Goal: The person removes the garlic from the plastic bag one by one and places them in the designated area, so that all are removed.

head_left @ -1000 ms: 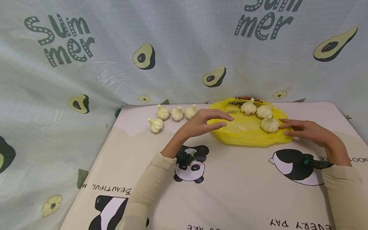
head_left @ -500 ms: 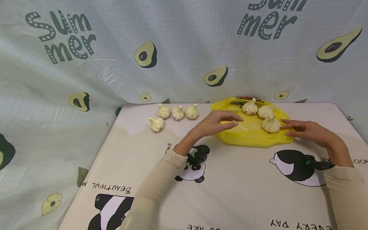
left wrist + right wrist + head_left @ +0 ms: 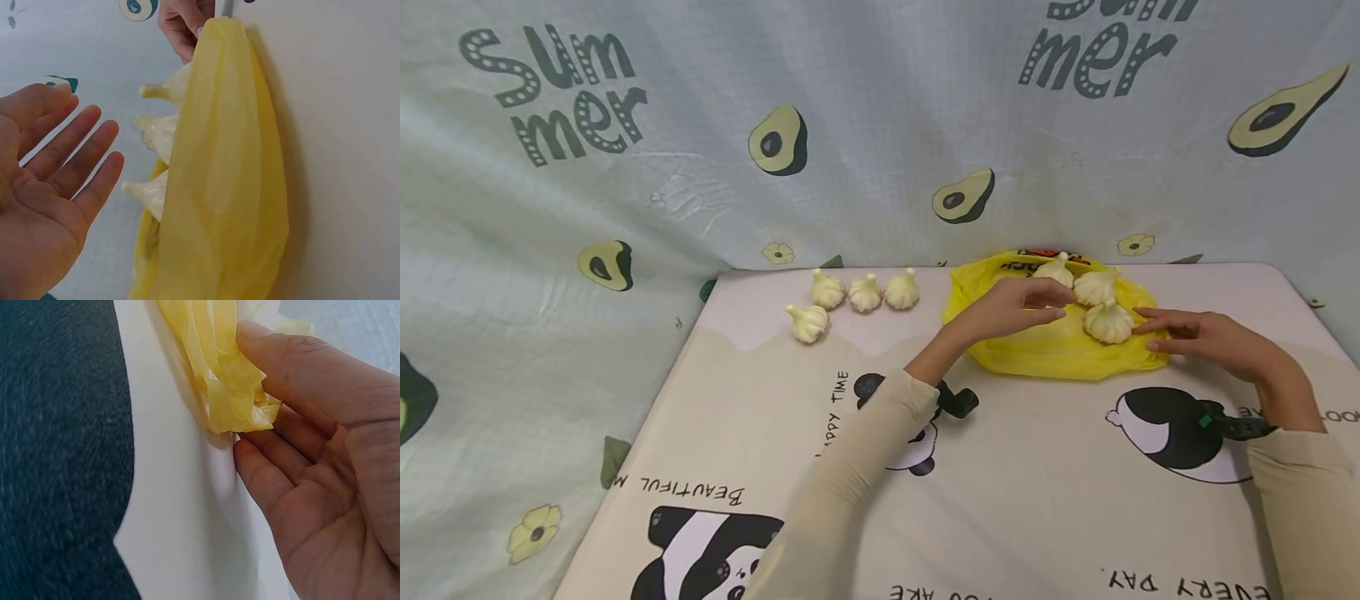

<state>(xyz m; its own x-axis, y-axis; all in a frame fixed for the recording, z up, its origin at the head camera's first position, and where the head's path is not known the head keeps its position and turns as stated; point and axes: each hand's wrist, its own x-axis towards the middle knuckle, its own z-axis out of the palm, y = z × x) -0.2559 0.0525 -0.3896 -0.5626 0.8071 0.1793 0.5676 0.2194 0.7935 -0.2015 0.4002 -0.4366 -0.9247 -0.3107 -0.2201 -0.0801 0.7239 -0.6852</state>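
Note:
A yellow plastic bag lies at the back of the table with three garlic bulbs in its mouth. The nearest garlic bulb sits close to the fingers of my right hand. That hand holds the bag's right end, its thumb on the outside and the fingers behind in the right wrist view. My left hand hovers over the bag with fingers apart and nothing in them, partly covering the rearmost garlic bulb. In the left wrist view the left palm faces the protruding bulb stems.
Several more garlic bulbs stand at the table's back left, one garlic bulb slightly forward of the others. A printed cloth hangs right behind the table, whose cover bears pandas and lettering.
My left hand has moved rightward from the bag's left edge to over its middle, near the bulbs. My right hand stays at the bag's right end.

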